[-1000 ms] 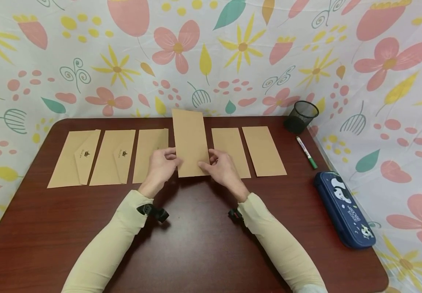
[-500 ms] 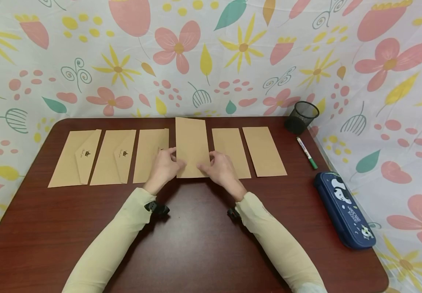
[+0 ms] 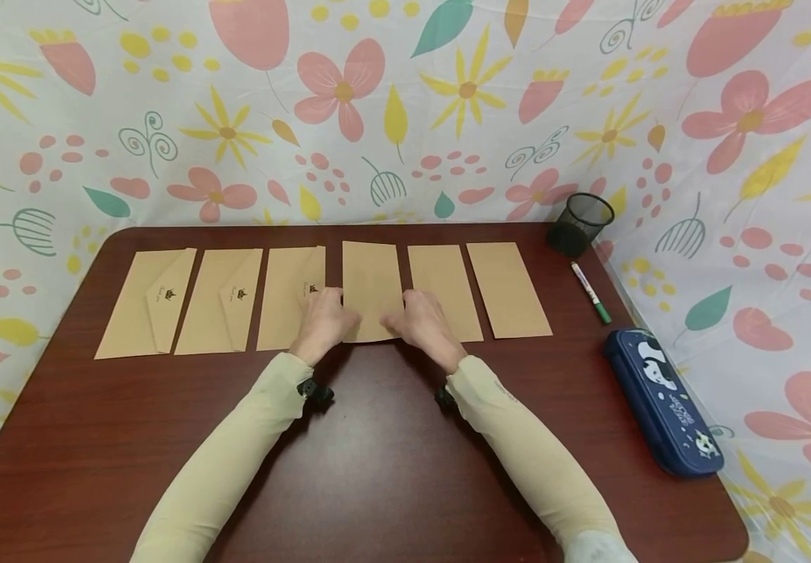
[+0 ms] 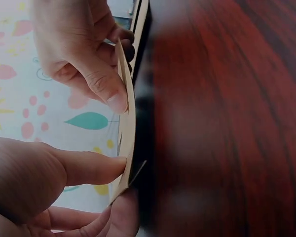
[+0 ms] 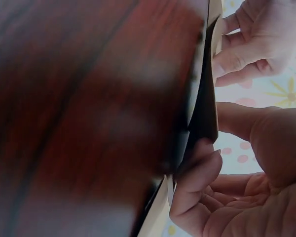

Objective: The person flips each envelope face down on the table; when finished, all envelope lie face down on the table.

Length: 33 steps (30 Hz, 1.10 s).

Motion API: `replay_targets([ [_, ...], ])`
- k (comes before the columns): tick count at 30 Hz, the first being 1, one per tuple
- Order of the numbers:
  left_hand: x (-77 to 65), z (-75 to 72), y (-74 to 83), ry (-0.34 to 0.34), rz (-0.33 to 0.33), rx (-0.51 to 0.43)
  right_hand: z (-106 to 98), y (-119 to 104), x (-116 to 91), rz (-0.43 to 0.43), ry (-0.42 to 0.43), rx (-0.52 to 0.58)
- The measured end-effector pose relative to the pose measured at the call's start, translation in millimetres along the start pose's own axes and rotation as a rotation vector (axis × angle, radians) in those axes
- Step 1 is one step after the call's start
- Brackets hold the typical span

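Observation:
A plain brown paper envelope [image 3: 371, 285] is low over the table, fourth in a row of envelopes, its near edge slightly raised. My left hand [image 3: 324, 322] pinches its near left corner; in the left wrist view the thumb [image 4: 96, 169] lies on top and fingers are beneath. At the near right corner my right hand [image 3: 425, 322] pinches it too, and the right wrist view has the thumb [image 5: 234, 118] above and a curled finger [image 5: 200, 170] below. Just left lies another envelope [image 3: 281, 305] with a pointed flap and small crown print, partly behind my left hand.
Two flapped envelopes [image 3: 145, 305] [image 3: 211, 305] lie at the left, two plain ones [image 3: 450, 285] [image 3: 507, 289] at the right. A black mesh pen cup [image 3: 579, 224], a green-capped marker [image 3: 591, 293] and a dark blue panda pencil case [image 3: 664, 403] line the right edge of the table [image 3: 377, 469].
The envelope between my hands has come down from a raised, tilted position to nearly flat in the row. Both hands have lowered with it, the left shifting slightly right.

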<state>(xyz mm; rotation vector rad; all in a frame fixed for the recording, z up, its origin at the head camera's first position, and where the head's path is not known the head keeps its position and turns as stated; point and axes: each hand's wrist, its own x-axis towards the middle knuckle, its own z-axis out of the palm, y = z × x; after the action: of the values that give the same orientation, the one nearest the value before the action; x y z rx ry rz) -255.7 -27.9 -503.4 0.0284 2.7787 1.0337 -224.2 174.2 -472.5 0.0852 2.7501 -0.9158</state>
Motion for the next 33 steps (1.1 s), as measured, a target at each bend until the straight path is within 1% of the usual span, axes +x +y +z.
replay_targets([
  [2, 0.2, 1.4, 1.9, -0.003, -0.006, 0.025, 7, 9, 12, 0.001, -0.007, -0.021],
  [4, 0.7, 2.5, 3.8, -0.001, -0.004, 0.065, 11, 14, 19, 0.005, -0.019, -0.04],
  [6, 0.4, 2.2, 5.9, -0.003, 0.007, 0.096, 9, 10, 15, -0.01, -0.021, -0.062],
  [8, -0.1, 1.7, 7.8, -0.001, 0.029, 0.122, 9, 9, 16, -0.006, -0.03, -0.08],
  [12, -0.4, 1.5, 9.8, 0.017, 0.069, 0.169, 13, 13, 23, -0.009, -0.031, -0.129],
  [13, -0.4, 1.6, 10.1, 0.022, 0.076, 0.183, 18, 18, 30, -0.002, -0.033, -0.14],
  [16, 0.8, 3.2, 9.6, 0.033, 0.082, 0.227, 21, 19, 32, -0.007, -0.026, -0.179],
  [20, 2.2, 5.4, 7.6, 0.036, 0.085, 0.269, 23, 21, 32, -0.034, -0.012, -0.215],
  [26, 3.7, 7.8, 4.4, 0.05, 0.125, 0.287, 25, 23, 32, -0.07, 0.005, -0.25],
  [31, 4.0, 6.9, 4.4, 0.036, 0.115, 0.285, 26, 23, 31, -0.075, 0.006, -0.261],
  [33, 3.8, 6.2, 4.9, 0.032, 0.105, 0.28, 23, 21, 29, -0.072, -0.003, -0.236],
])
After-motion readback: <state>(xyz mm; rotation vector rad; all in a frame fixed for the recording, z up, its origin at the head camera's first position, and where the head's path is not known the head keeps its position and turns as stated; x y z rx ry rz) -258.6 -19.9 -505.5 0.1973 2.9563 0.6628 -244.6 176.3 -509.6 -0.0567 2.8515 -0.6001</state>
